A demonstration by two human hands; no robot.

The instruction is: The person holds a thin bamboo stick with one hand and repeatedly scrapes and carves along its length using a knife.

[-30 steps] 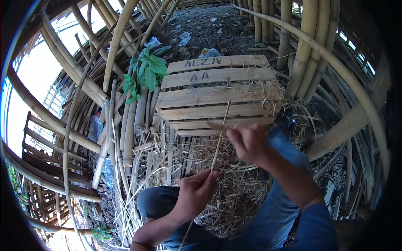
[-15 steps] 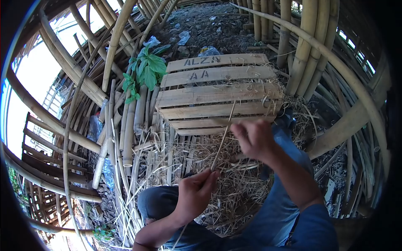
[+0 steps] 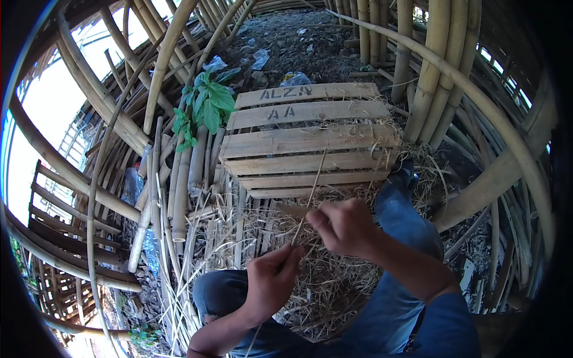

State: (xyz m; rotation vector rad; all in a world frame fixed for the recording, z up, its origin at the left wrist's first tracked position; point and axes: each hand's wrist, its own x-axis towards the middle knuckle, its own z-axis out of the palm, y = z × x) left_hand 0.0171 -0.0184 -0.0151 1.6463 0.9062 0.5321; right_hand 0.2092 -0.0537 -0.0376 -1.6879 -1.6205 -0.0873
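My left hand is closed around a thin bamboo strip, pinching it between thumb and fingers. The strip slants up and away to the front of the wooden crate, and its lower part comes out beneath the hand toward my lap. My right hand is closed on a knife, its handle hidden in the fist. The blade points left across the strip, a little above my left hand; whether it touches the strip I cannot tell.
The slatted wooden crate lies in front, marked with black letters. Curly shavings cover the ground between my knees. Bamboo poles and a leafy green plant are at left; upright bamboo posts stand at right.
My right hand and the knife have moved down and slightly left along the strip, closer to my left hand. The left hand keeps its grip, shifted only slightly.
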